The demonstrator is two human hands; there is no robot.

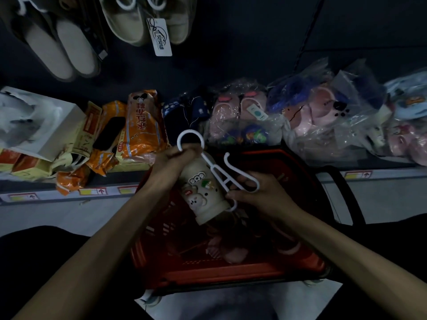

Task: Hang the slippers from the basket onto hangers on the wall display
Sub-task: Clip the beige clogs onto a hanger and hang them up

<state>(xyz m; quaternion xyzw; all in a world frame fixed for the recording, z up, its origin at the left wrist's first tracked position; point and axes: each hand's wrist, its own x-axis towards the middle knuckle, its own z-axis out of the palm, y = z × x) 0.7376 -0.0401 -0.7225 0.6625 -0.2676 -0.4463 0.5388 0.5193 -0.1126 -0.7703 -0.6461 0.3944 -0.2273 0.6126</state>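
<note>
- The left hand was curled around the neck of a white hanger, just under its hook, above the far rim of the red basket.
- The right hand pinched the hanger's lower loops between thumb and fingers, over the middle of the basket.
- A beige slipper with cartoon charms sat between the two hands, tilted, lying against the hanger and held above the basket.
- More slippers lay dimly inside the basket, beneath the held one.
- Beyond the basket, bagged pink slippers rested on a ledge, with dark navy slippers just beside them.
- Beyond and left of the basket sat orange packets and a white box.
- Beyond and right of the basket lay more bagged slippers.
- Far above the basket, on the dark wall, hung two pale pairs, one carrying a white tag.
</note>
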